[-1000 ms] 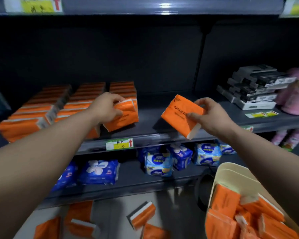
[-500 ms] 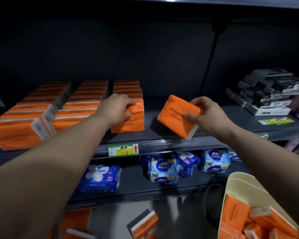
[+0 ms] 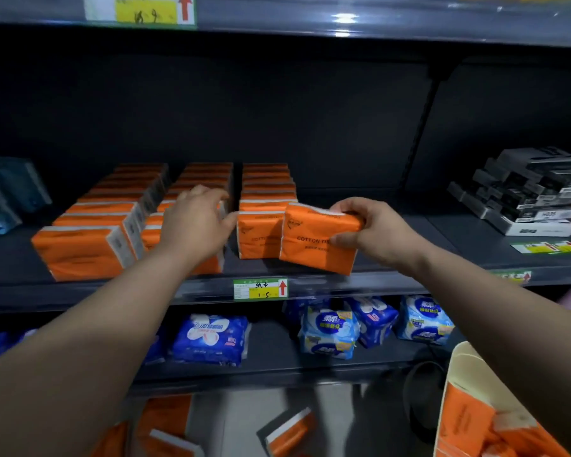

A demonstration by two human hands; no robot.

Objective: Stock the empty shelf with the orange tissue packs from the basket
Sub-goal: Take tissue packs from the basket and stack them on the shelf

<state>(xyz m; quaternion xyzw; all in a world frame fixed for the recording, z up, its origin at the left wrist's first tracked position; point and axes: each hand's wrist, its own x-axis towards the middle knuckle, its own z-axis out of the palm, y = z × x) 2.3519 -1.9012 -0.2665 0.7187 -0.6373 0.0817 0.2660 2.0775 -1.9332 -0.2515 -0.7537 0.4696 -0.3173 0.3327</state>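
My right hand (image 3: 379, 232) has swung its pack (image 3: 314, 245) from tilted to nearly upright, down at the shelf (image 3: 426, 258) front. I pinch its right end, thumb in front. It looks light, soft and slick-wrapped, so the ends are best to hold. Just left stands the row (image 3: 264, 199). Beyond it my left hand (image 3: 195, 222) hangs loose, holding nothing.

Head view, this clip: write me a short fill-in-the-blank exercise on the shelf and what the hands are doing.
1. The right hand grips an orange tissue pack whose first printed word is ____.
2. Left of it, the stocked orange packs form ____ rows on the shelf.
3. The arrow on the price tag under them is ____.
4. The wrapped packs one level down are mainly ____ and white.

Missing words: COTTON; three; red; blue.
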